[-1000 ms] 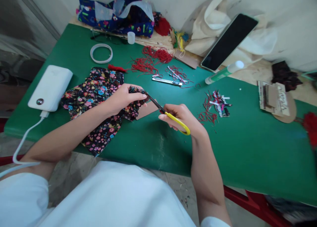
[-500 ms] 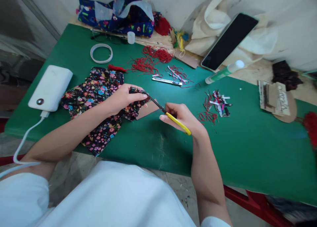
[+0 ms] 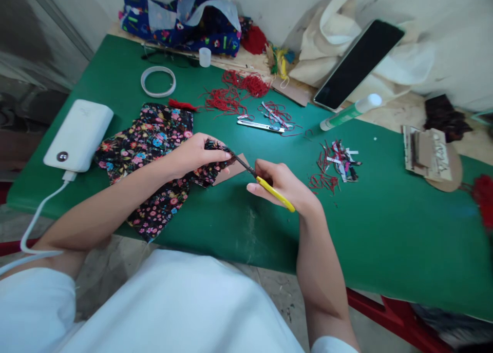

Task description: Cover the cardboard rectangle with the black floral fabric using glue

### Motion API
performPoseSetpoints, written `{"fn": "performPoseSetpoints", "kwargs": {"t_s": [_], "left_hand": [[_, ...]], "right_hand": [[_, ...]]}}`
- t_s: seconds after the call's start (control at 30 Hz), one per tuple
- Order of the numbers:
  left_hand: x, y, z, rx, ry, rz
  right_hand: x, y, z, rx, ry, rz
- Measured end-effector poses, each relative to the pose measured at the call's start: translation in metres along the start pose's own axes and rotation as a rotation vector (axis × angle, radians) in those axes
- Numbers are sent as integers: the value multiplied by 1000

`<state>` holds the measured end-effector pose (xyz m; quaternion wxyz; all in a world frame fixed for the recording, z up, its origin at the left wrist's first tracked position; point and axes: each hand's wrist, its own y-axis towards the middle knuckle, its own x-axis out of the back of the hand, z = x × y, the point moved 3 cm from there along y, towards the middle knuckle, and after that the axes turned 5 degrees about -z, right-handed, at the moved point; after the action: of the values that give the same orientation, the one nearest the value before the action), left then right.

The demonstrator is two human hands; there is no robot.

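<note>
A black floral fabric [image 3: 159,137] lies spread over the left part of the green table [image 3: 385,230]. With its fingers closed, my left hand [image 3: 196,155] pinches a raised, bunched edge of this cloth. Yellow-handled scissors [image 3: 274,193] are gripped in my right hand [image 3: 283,181], their dark blades pointing up and left. The blade tips reach the fabric by my left thumb; whether the blades are parted there I cannot tell. Beneath the fabric and the blades lies a piece of brown card [image 3: 231,173], partly covered.
A white power bank [image 3: 79,135] with a cable stands at the left. Behind the hands lie a tape ring [image 3: 157,82], red threads [image 3: 227,99] and a box cutter [image 3: 261,126]. A glue stick [image 3: 350,112], leaning phone [image 3: 358,65] and scraps [image 3: 341,160] are right.
Both hands stay almost in place, still on the cloth and the scissors. The scissors have shifted very slightly, and the view has moved a touch.
</note>
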<state>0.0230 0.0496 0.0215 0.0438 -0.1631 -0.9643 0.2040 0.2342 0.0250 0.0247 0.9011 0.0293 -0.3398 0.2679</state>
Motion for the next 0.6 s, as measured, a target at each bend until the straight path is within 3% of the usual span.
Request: {"fn": "performPoseSetpoints", "kwargs": {"t_s": [0.6], "left_hand": [[-2, -1, -1, 41, -91, 74]], "right_hand": [[0, 1, -1, 15, 21, 20]]}}
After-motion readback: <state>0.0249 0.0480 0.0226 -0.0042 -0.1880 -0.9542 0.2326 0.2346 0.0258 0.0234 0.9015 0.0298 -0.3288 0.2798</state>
